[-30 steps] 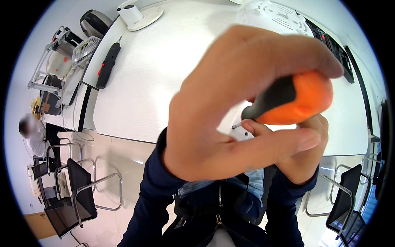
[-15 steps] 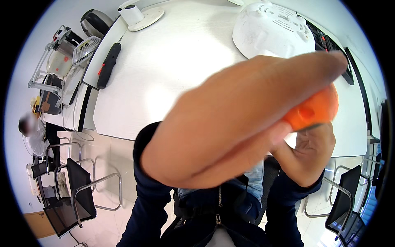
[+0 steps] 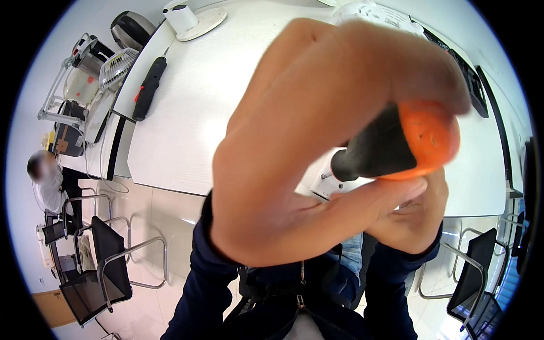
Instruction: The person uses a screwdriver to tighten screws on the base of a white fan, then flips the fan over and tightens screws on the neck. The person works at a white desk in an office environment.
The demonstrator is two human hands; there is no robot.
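Note:
My left hand [image 3: 306, 107] is large in front, its fingers and thumb curled round the orange and black handle of a screwdriver [image 3: 428, 139]. The handle's narrow black end points left; no shaft shows. Behind and below it, my right hand [image 3: 416, 221] is bent inward with its fingers mostly hidden. A small part of a white plastic piece [image 3: 326, 186] with metal screws or posts shows between the hands, just past the black end. My right hand seems to hold this piece, though the grip itself is covered.
A black power screwdriver [image 3: 151, 88] lies at the table's left. A white round base [image 3: 207, 24] stands at the back left. The vented white housing [image 3: 377, 12] at the back is largely covered by my hand. Left are a kettle [image 3: 129, 29], a chair [image 3: 110, 243] and a person [image 3: 48, 175].
My left hand has turned and risen, baring the screwdriver's black section and the white piece. It now covers more of the white housing. My right hand has shifted slightly left.

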